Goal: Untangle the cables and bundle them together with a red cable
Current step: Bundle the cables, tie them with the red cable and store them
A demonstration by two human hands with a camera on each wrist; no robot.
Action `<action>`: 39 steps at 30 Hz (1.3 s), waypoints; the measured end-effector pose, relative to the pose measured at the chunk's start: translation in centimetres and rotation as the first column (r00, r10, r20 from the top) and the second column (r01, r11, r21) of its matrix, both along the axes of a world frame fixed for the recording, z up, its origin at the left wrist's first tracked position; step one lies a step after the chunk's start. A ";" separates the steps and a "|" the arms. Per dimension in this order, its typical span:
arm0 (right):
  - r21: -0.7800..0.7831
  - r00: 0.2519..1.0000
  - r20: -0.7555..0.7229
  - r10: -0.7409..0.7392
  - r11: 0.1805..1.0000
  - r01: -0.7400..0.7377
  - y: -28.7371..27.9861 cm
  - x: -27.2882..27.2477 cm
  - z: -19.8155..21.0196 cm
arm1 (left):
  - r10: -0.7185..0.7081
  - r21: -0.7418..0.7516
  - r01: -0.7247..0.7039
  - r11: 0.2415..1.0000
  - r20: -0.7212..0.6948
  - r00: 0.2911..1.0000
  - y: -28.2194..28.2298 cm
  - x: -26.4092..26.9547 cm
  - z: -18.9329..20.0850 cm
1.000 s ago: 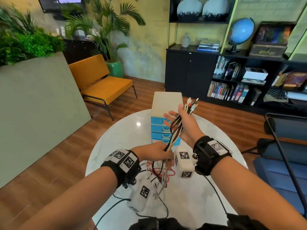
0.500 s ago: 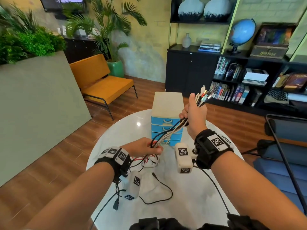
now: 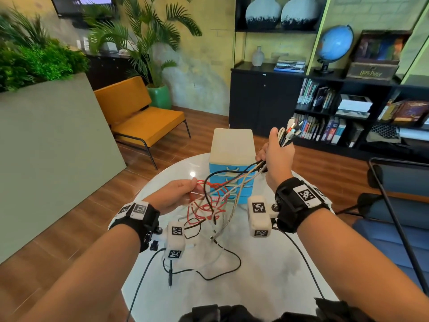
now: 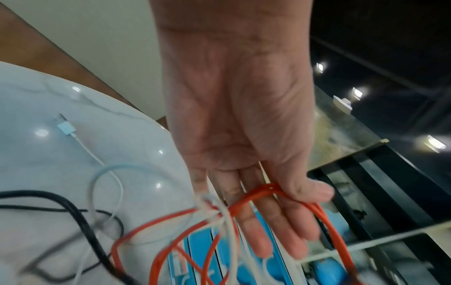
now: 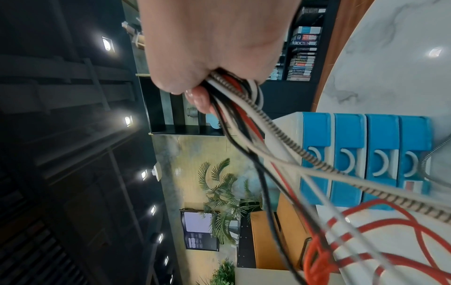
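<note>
At about 8 o'clock on the round white marble table, the left hand has its fingers nearly straight, with the thumb pinning a loop of the thin red cable against them; a white strand crosses the same fingers. The red cable hangs from there in several loose coils above the table's centre, tangled with black and white leads, and a black lead with a jack plug trails toward 6 o'clock. Behind the tangle, at 12 o'clock, stands a small white drawer unit with blue drawers. At 2 o'clock the right hand is raised and closed in a fist around the gathered plug ends of the black, white, braided and red cables, the plugs fanning out above the thumb. By my reading, one end of the set is collected, but the lower lengths remain knotted, and no red wrap is around the bundle yet; separating and tying are left.
</note>
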State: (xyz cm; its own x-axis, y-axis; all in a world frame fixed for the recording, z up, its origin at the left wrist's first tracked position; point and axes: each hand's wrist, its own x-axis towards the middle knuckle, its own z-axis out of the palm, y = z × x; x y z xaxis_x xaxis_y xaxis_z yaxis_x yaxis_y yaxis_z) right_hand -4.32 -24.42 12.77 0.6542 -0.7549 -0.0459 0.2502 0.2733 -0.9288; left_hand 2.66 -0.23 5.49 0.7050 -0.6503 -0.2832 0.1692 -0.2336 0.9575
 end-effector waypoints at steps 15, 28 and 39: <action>0.000 1.000 0.022 -0.014 1.000 0.014 0.0 -0.6 0.7 | 0.095 0.645 -0.527 0.553 0.579 0.810 5.4 5.0 -2.8; -0.004 0.998 0.002 -0.058 0.998 0.058 -0.2 -0.5 0.8 | 0.012 0.786 -0.547 0.290 0.568 0.823 6.3 4.9 -1.5; 0.032 0.998 0.028 0.050 0.998 -0.051 2.5 0.4 -0.1 | -0.305 0.386 0.112 0.916 0.486 0.819 -3.9 -0.2 0.9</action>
